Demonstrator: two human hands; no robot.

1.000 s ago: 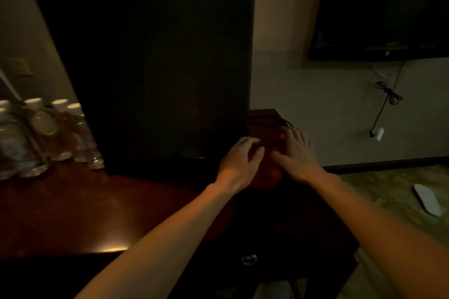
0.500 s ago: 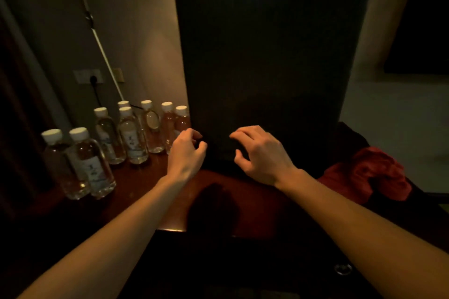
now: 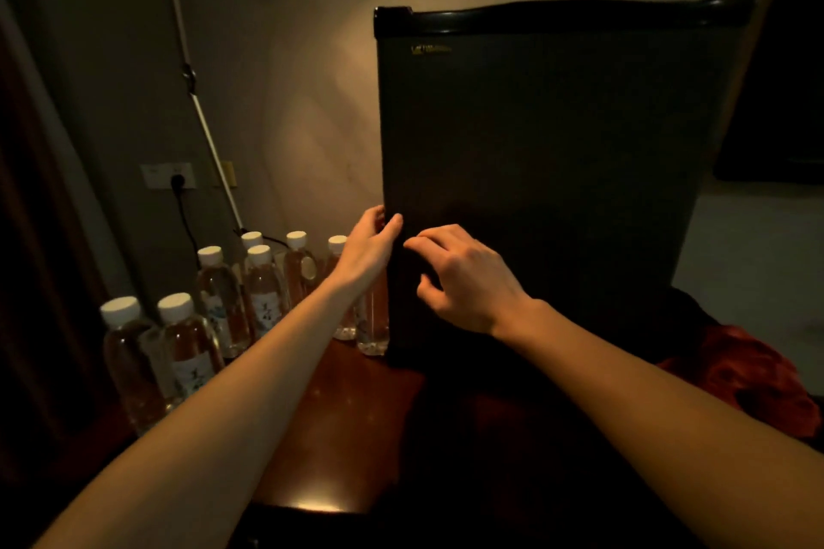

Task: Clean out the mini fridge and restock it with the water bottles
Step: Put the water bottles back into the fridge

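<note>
Pretty dim room here, warm light pooling on the beige wall [image 3: 312, 71] behind everything. The black boxy mini fridge [image 3: 548, 174] sits with its door closed on a dark reddish-brown polished wooden tabletop [image 3: 339, 428], which catches a small glare near its front edge. The left hand [image 3: 368, 247] is at the fridge's left edge, thumb on the door front and fingers wrapped round the side, so it's gripping that edge. The right hand [image 3: 468, 276] is just beside it in front of the door, fingers loosely curled and a bit apart, holding nothing; can't tell if the tips actually touch the door. To the left of the fridge stands a cluster of clear plastic water bottles with white caps [image 3: 223, 303], upright on the table, the nearest ones right against the fridge. A crumpled red cloth [image 3: 749, 374] lies to the fridge's right. On the wall there's a white outlet plate [image 3: 167, 176] with a black plug in it, and a thin white rod [image 3: 196, 85] runs down diagonally.
</note>
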